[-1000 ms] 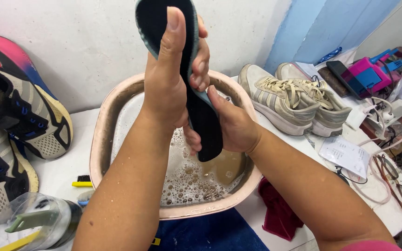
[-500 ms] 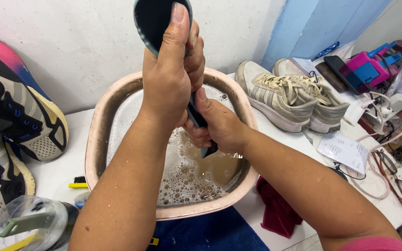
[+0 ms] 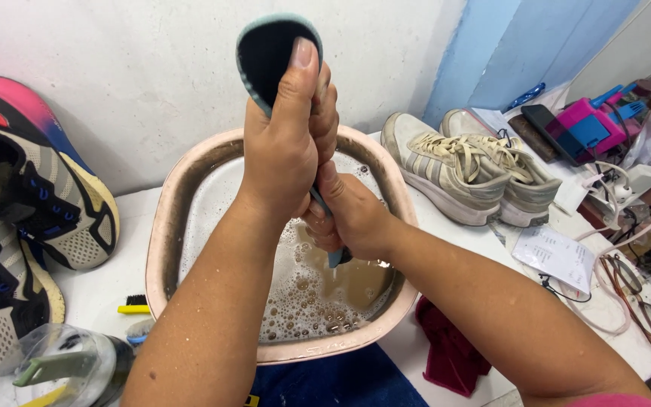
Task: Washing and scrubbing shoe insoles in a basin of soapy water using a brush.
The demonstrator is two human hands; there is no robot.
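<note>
Over the pink basin [image 3: 167, 249] of sudsy water we hold the dark insole [image 3: 269, 53] upright, long axis vertical; left hand [image 3: 288, 143] clenched round its middle, right hand [image 3: 348, 218] gripping just below, wringing.

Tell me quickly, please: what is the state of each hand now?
Left hand: closed around the upper part of the dark insole.
Right hand: closed around the lower part of the same insole, above the basin.
</note>
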